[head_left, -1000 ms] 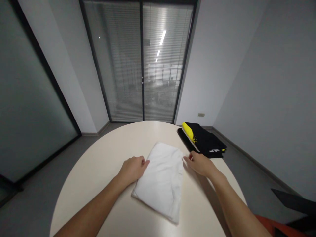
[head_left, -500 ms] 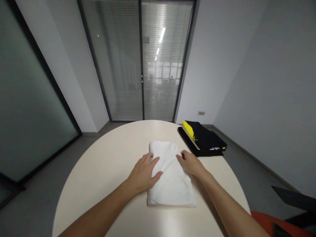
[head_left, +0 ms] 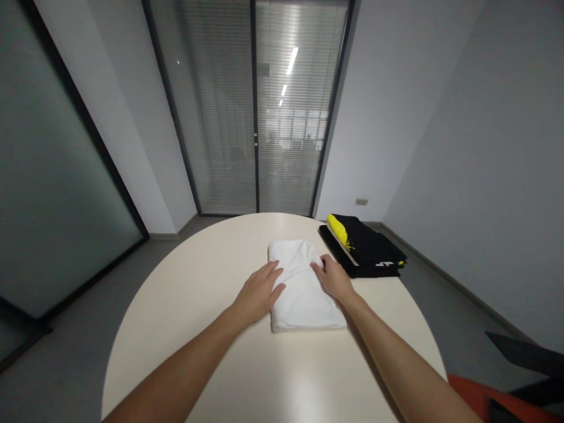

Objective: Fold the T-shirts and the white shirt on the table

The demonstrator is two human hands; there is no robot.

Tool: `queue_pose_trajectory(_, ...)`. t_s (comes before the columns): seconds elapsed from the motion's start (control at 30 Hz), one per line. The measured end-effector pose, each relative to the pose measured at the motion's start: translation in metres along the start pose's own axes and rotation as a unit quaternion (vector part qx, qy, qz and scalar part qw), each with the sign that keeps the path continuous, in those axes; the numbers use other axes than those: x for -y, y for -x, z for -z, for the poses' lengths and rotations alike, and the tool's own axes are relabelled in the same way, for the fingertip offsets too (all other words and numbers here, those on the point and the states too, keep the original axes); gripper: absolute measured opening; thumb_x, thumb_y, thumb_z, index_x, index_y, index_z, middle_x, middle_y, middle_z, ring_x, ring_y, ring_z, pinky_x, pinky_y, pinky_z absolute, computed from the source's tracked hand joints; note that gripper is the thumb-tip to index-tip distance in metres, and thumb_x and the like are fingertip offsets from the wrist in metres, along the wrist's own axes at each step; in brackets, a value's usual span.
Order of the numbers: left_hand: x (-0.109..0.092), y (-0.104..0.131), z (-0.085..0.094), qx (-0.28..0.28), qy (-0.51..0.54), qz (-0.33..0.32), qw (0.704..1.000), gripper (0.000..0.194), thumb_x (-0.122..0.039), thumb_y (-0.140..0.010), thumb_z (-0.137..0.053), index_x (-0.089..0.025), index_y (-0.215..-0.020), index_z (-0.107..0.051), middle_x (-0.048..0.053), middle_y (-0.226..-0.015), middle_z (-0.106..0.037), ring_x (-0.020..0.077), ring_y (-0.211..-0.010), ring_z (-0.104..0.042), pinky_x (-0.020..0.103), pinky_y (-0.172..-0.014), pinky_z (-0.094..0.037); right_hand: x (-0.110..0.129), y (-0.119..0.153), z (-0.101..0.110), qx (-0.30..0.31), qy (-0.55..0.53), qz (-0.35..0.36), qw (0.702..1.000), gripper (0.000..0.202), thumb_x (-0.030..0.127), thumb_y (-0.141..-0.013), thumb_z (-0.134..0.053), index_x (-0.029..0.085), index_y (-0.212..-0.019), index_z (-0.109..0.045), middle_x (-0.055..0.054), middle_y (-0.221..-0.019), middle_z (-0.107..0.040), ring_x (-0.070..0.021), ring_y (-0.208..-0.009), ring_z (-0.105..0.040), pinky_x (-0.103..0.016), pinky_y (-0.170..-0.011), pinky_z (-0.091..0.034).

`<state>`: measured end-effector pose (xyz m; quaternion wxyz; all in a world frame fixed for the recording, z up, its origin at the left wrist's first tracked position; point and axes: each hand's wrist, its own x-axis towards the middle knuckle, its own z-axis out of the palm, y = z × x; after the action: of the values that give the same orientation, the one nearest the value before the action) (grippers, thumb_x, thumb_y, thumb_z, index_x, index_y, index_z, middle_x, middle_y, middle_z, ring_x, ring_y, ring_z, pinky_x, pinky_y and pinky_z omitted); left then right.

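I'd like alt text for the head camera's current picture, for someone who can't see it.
The left hand and right hand touch opposite sides of a folded white cloth on a round table. A black-and-yellow folded pile lies near the table's right edge; blinds stand beyond.

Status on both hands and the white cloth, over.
Left hand open on folded white cloth. Right hand at its right edge, pinch unclear. Cloth flat on table. Black stack near right hand, apart from cloth.

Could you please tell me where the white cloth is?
In the head view, the white cloth lies just right of centre on the table, between the left hand and right hand.
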<state>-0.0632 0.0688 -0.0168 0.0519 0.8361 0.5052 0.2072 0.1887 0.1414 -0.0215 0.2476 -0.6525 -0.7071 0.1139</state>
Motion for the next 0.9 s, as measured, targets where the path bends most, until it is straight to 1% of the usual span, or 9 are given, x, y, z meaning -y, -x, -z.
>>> queue_pose_trajectory(0.1,0.004,0.002,-0.005,0.019,0.011,-0.024,0.999,0.050,-0.042,-0.104,-0.033,-0.019,-0.145,-0.048,0.009,-0.158,-0.037,0.0232,-0.148,-0.030,0.044,-0.121,-0.027,0.004,0.001,0.010,-0.066,-0.006,0.040,0.997,0.028,0.038,-0.093,-0.057,0.018,-0.113,-0.057,-0.009,-0.101,-0.068,-0.0195,-0.081,-0.062,-0.028,-0.070,-0.041)
queue_pose_trajectory(0.17,0.006,0.003,-0.007,0.032,0.017,-0.022,0.999,0.051,-0.045,-0.104,-0.032,-0.021,-0.147,-0.046,0.008,-0.159,-0.035,0.0239,-0.149,-0.027,0.047,-0.121,-0.027,0.014,0.012,0.020,-0.090,-0.009,0.140,0.986,0.024,0.035,-0.093,-0.056,0.020,-0.111,-0.060,-0.010,-0.110,-0.066,-0.0210,-0.093,-0.061,-0.030,-0.080,-0.043)
queue_pose_trajectory(0.23,0.008,0.004,-0.007,0.036,0.024,-0.018,0.999,0.051,-0.046,-0.105,-0.030,-0.023,-0.148,-0.045,0.007,-0.160,-0.033,0.0238,-0.149,-0.026,0.048,-0.121,-0.026,0.030,0.029,0.030,-0.039,-0.024,0.282,0.958,0.017,0.032,-0.096,-0.052,0.020,-0.099,-0.064,-0.009,-0.102,-0.067,-0.0209,-0.098,-0.059,-0.032,-0.088,-0.041)
queue_pose_trajectory(0.3,0.010,0.004,-0.006,0.040,0.039,-0.022,0.998,0.051,-0.044,-0.105,-0.027,-0.024,-0.149,-0.043,0.006,-0.161,-0.031,0.0224,-0.150,-0.025,0.048,-0.121,-0.025,0.048,0.047,0.035,0.044,-0.034,0.418,0.907,0.016,0.030,-0.095,-0.054,0.020,-0.095,-0.066,-0.007,-0.094,-0.067,-0.0196,-0.094,-0.058,-0.032,-0.087,-0.041)
queue_pose_trajectory(0.4,0.014,0.004,-0.004,0.041,0.067,-0.037,0.996,0.049,-0.039,-0.106,-0.025,-0.022,-0.149,-0.042,0.006,-0.160,-0.033,0.0191,-0.150,-0.026,0.045,-0.121,-0.026,0.070,0.067,0.032,0.111,-0.006,0.524,0.844,0.013,0.031,-0.091,-0.061,0.022,-0.095,-0.071,-0.004,-0.090,-0.067,-0.0181,-0.088,-0.057,-0.032,-0.082,-0.039)
queue_pose_trajectory(0.47,0.018,0.005,-0.002,0.035,0.080,-0.045,0.995,0.048,-0.037,-0.106,-0.027,-0.022,-0.148,-0.044,0.006,-0.159,-0.036,0.0178,-0.148,-0.028,0.043,-0.121,-0.027,0.077,0.073,0.028,0.113,0.026,0.551,0.827,0.014,0.031,-0.091,-0.062,0.024,-0.097,-0.073,-0.003,-0.088,-0.066,-0.0176,-0.086,-0.056,-0.032,-0.079,-0.038)
queue_pose_trajectory(0.63,0.024,0.005,-0.001,0.016,0.087,-0.058,0.994,0.045,-0.035,-0.105,-0.031,-0.022,-0.144,-0.049,0.006,-0.156,-0.041,0.0178,-0.147,-0.032,0.041,-0.121,-0.028,0.081,0.077,0.025,0.098,0.097,0.571,0.809,0.014,0.029,-0.092,-0.061,0.022,-0.093,-0.072,-0.004,-0.087,-0.066,-0.0180,-0.086,-0.054,-0.032,-0.073,-0.034)
queue_pose_trajectory(0.8,0.022,0.005,-0.001,0.038,0.074,-0.042,0.996,0.046,-0.035,-0.105,-0.031,-0.023,-0.146,-0.046,0.006,-0.158,-0.039,0.0188,-0.148,-0.029,0.046,-0.121,-0.026,0.088,0.082,0.031,0.102,0.158,0.597,0.780,0.015,0.023,-0.091,-0.061,0.017,-0.078,-0.066,-0.004,-0.084,-0.065,-0.0181,-0.084,-0.052,-0.033,-0.069,-0.032)
queue_pose_trajectory(0.9,0.020,0.004,-0.002,0.043,0.062,-0.031,0.997,0.045,-0.035,-0.105,-0.031,-0.024,-0.146,-0.046,0.006,-0.158,-0.038,0.0188,-0.148,-0.029,0.047,-0.121,-0.025,0.090,0.082,0.033,0.118,0.158,0.603,0.773,0.015,0.024,-0.090,-0.063,0.018,-0.076,-0.064,-0.003,-0.085,-0.065,-0.0177,-0.085,-0.052,-0.033,-0.068,-0.033)
